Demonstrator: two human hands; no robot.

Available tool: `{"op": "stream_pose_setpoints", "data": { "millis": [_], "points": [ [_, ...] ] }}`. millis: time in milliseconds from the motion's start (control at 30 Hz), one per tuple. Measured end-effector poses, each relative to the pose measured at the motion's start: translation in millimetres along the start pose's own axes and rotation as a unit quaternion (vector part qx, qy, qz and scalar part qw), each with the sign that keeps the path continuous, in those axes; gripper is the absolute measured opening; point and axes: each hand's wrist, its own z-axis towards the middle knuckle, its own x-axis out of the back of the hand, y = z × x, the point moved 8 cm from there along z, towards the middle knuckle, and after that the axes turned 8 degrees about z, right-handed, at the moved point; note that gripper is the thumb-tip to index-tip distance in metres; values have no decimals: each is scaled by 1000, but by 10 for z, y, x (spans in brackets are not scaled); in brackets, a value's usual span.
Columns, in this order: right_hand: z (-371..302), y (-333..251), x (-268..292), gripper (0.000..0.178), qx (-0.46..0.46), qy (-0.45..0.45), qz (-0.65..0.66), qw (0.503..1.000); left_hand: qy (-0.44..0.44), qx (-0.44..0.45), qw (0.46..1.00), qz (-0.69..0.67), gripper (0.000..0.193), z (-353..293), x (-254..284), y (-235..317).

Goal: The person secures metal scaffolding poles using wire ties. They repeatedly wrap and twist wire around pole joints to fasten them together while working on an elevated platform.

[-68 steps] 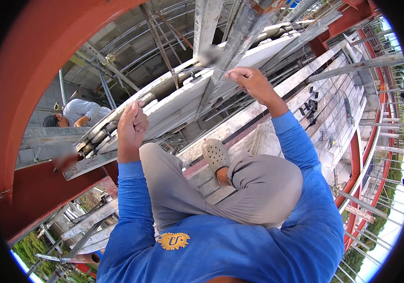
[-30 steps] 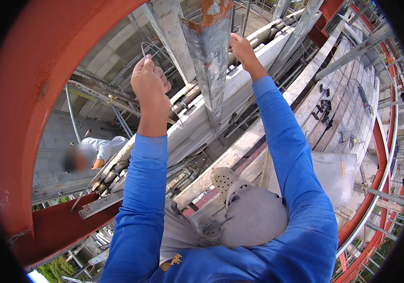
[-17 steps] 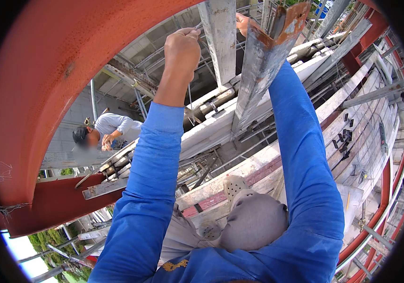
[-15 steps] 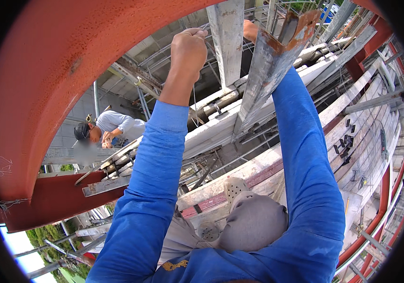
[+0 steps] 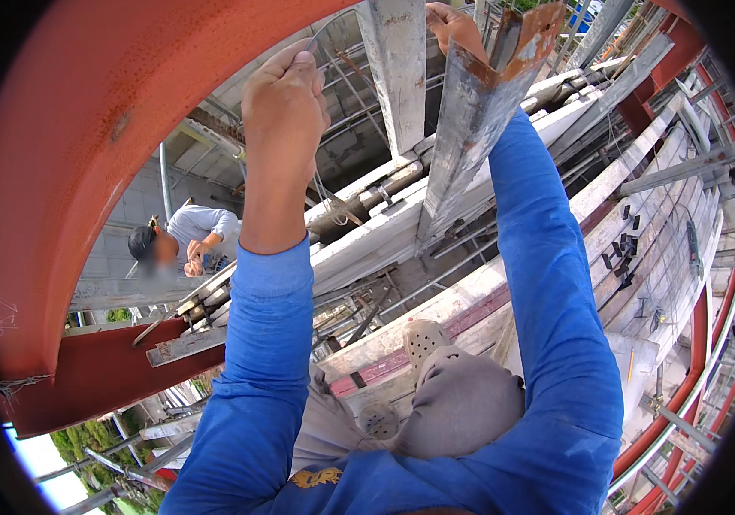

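My left hand is raised at the upper middle, closed in a fist with a thin wire rising from its fingertips. Farther right, my right hand reaches behind a rusty-ended steel angle bar. Its fingers look pinched together near the picture's top edge; what they hold, if anything, cannot be made out. Between both hands stands a pale, worn upright bar. Loose wire strands hang below my left hand, beside the horizontal beam.
A large red steel beam curves over the left side. Another person in a cap bends at the left, beyond the beams. My shoe is on pale planks. Small dark pieces lie on the boards at right, near a pencil.
My left hand has moved left and slightly down, and the wire at its fingertips shows more. My right hand has shifted left and up, and more of it shows beyond the angle bar.
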Motion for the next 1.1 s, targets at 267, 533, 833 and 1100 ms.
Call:
{"op": "stream_pose_setpoints", "data": {
  "millis": [267, 533, 833, 1100],
  "points": [
    [-419, -197, 335, 31, 23, -47, -68, 996, 41, -63, 996, -40, 54, -871, -102, -257],
    [-1357, 657, 757, 29, -112, 13, -99, 989, 60, 73, 984, -153, 57, -238, -480, -1573],
    [-2561, 893, 904, 20, -186, -6, -270, 945, 99, 298, 939, -140, 30, 49, -827, -3949],
    [-3225, 511, 728, 19, -306, -31, -225, 925, -5, 279, 936, 213, 18, -45, -955, -3813]
  ]
}}
